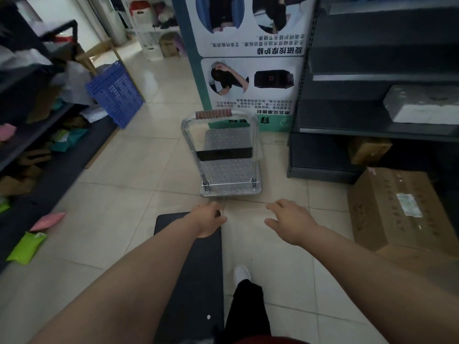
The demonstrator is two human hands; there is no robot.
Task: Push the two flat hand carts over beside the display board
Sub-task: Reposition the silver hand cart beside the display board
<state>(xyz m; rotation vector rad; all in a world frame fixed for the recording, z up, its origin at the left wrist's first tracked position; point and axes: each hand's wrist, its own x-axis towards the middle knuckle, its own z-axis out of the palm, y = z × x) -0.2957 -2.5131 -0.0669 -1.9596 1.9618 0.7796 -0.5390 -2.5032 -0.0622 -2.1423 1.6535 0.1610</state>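
— Where did the carts stand?
— The dark cart lay nearest the person, well short of the board; the left hand was curled around something at its front end. The silver cart stood just before the board.
— The right hand?
— Spread, holding nothing.

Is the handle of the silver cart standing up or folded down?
Standing up: the handle rises above the silver cart deck on both side bars.
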